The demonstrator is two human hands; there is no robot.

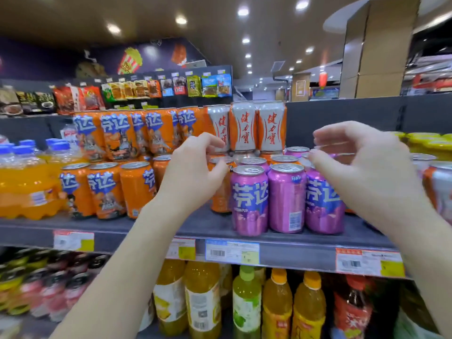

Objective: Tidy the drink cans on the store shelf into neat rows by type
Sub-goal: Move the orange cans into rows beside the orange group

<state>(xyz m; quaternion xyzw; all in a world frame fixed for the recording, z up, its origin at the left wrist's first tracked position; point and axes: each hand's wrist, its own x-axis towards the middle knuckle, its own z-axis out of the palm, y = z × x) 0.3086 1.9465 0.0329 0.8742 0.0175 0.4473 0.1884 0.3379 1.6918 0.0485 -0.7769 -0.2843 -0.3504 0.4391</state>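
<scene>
Shelf (151, 227): orange cans (107, 189) stand in two tiers at left, labels turned unevenly. The left hand (190, 167) has its grip half curled at a lone orange can (221, 192); I cannot tell whether it touches. Three purple cans (286, 199) stand at the front edge, with white-and-orange cans (244, 126) stacked behind. The right hand (362, 162) has its grip loosely curved and holds nothing. It hides the top of the rightmost purple can (322, 206); its fingertips are blurred.

round ceiling lights (242, 12), tan pillar (374, 47), perhaps cardboard-clad
</scene>
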